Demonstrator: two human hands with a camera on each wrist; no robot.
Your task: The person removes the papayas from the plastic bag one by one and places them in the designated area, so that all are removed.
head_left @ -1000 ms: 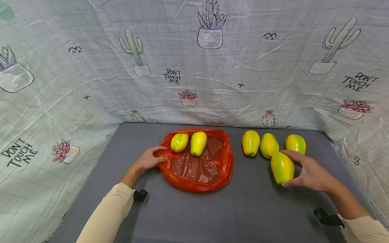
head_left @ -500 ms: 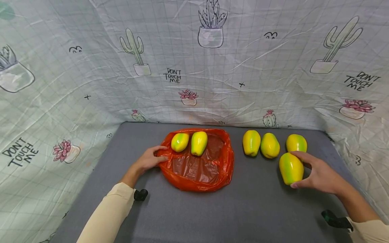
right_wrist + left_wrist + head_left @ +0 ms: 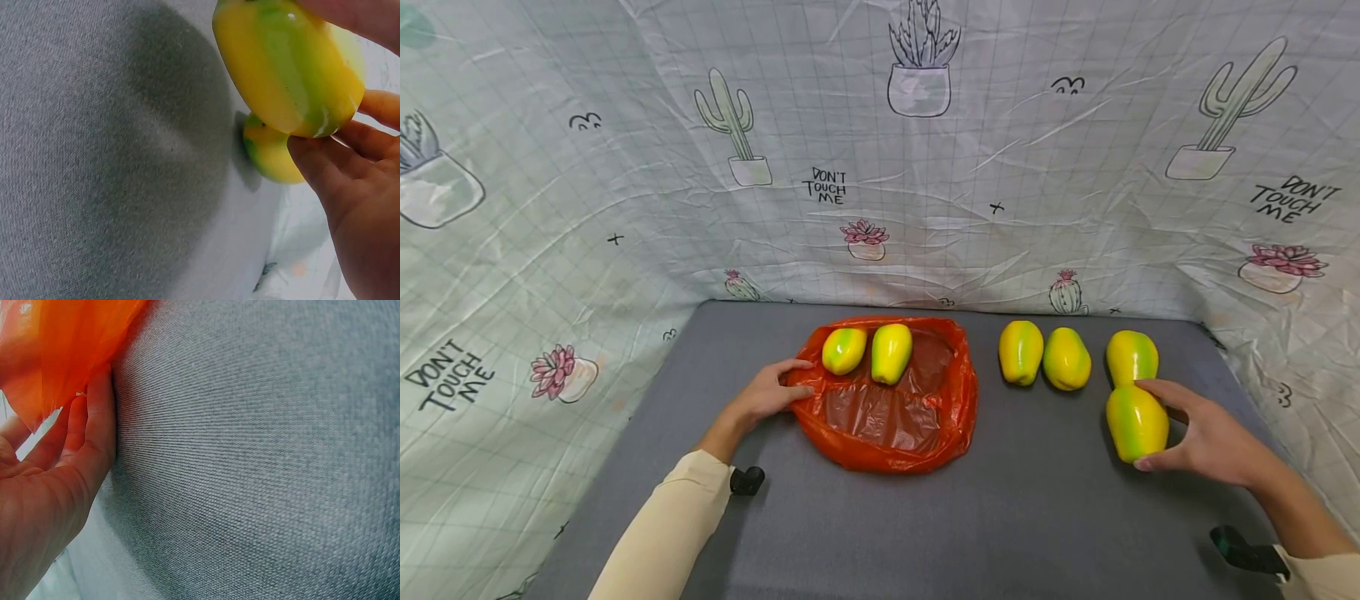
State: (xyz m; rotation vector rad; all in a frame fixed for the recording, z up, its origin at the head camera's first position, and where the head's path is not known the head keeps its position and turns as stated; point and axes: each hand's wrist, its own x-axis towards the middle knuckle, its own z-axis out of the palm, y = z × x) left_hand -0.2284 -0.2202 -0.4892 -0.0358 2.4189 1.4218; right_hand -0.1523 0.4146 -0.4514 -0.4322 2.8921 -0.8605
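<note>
A red plastic bag (image 3: 880, 454) lies spread with its mouth up on the grey table. Two yellow-green papayas (image 3: 891, 354) rest inside it toward the back. At its left rim, my left hand (image 3: 765, 390) pinches the plastic; the left wrist view has the fingers behind the orange-looking film (image 3: 62, 350). On the right, my right hand (image 3: 1206, 433) holds a glossy papaya (image 3: 1137, 423) between thumb and fingers. In the right wrist view this papaya (image 3: 287, 69) hangs over its shadow, apart from the cloth. Right behind it sits another papaya (image 3: 1131, 357), partly covered in the head view.
Two more papayas, one at the left (image 3: 1021, 353) and one beside it (image 3: 1067, 358), stand between the bag and my right hand. A patterned cloth curtain (image 3: 1000, 167) encloses the back and sides of the grey table (image 3: 925, 533).
My right hand has moved to the right with the papaya, away from the two papayas near the bag and in front of the far-right one. My left hand stays at the bag's rim.
</note>
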